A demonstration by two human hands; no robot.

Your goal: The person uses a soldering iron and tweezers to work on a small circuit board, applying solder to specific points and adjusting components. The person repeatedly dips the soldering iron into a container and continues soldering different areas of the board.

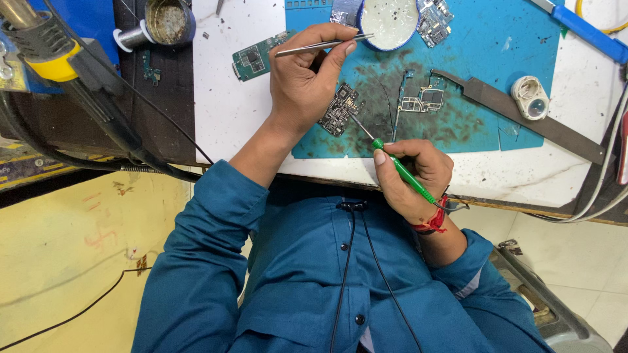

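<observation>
Head view. Left hand (307,82) was closed on steel tweezers (324,44), the tips pointing toward 3 o'clock; its palm hid the left part of the dark circuit board (340,108) lying under it. Right hand (412,173) had its grip clamped on a green-handled tool (402,171), the thin metal tip running toward 11 o'clock and meeting the board's lower right edge. Contact point too small to make out.

The board lay on the blue mat (484,59), near the mat's lower left part, on a sooty dark patch. A second board frame (424,99) sat just beside it at 3 o'clock, apart from it. A white round dish (391,23) at 12 o'clock was cut off by the top edge. A small green board (252,60) lay at 10 o'clock on the white surface (222,104). A long dark metal bar (523,111) stretched toward 4 o'clock, a round loupe (531,97) touching it.

Open mat at 2 o'clock. Surface edge ran close under the right hand. A hot-air handle (52,55) at 9 o'clock was partly cut off.

The board looked dark, dense with tiny chips, irregular in outline.
</observation>
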